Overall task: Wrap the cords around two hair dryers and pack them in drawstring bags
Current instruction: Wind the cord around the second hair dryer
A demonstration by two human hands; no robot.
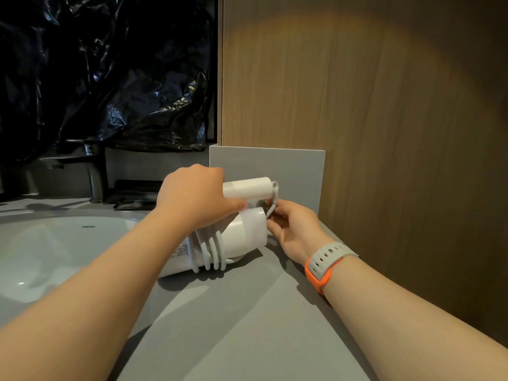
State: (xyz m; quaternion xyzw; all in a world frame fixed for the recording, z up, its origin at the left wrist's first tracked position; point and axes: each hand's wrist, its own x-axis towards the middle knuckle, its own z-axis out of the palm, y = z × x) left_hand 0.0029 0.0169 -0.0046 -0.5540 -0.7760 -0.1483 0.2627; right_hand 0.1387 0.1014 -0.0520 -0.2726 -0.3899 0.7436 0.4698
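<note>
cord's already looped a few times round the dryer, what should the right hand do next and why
Probably pull the short stretch the right hand pinches snug against the hair dryer, with the left hand steadying it. The cord already lies in several loops round the body; only a short curve stands loose at the handle end.

hair dryer [247, 229]: white plastic, smooth, satin
cord [211, 250]: white, smooth, rubbery
countertop [233, 325]: grey, matt
basin [55, 243]: white, glossy
faucet [94, 174]: brushed metal
wall panel [384, 105]: wood grain, matt
sheeting [110, 64]: black plastic, glossy, crinkled
</note>
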